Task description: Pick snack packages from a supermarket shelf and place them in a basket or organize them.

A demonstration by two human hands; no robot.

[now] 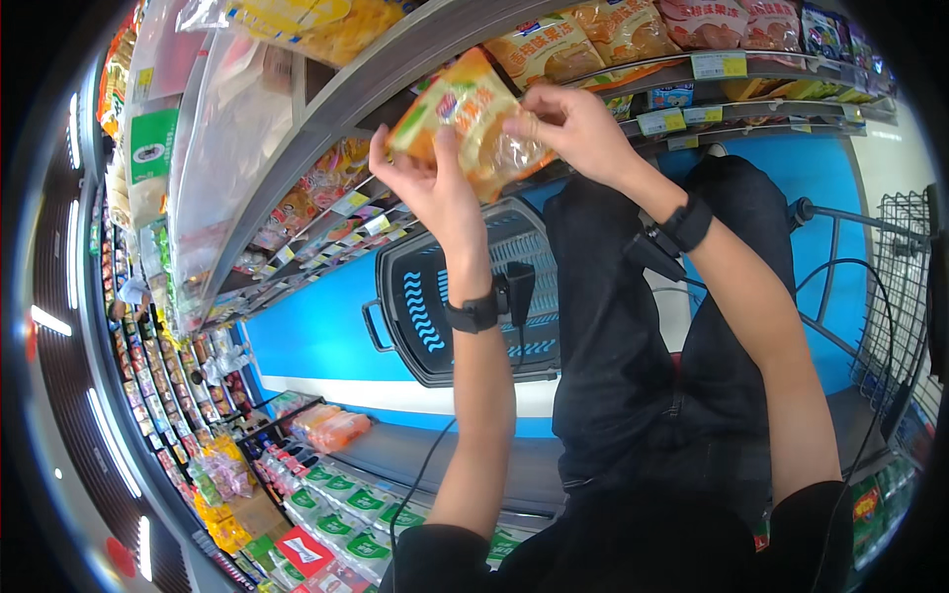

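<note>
An orange and cream plastic snack bag [474, 111] with printed writing is held up between both hands, in front of a store shelf. My left hand [434, 174] grips its lower left side, thumb on the front face. At the bag's right edge, my right hand [574, 130] pinches it between thumb and fingers. Similar orange bags [545, 48] stand on the shelf just behind, with pink bags [704, 26] farther right. Each wrist wears a black strap with a small device.
A black plastic shopping basket [422, 311] sits on the blue floor left of my legs. Price tags line the shelf edge [615, 78]. A wire cart [890, 274] stands at the right. Packed bottles [356, 511] fill a low display behind. Thin cables run along both arms.
</note>
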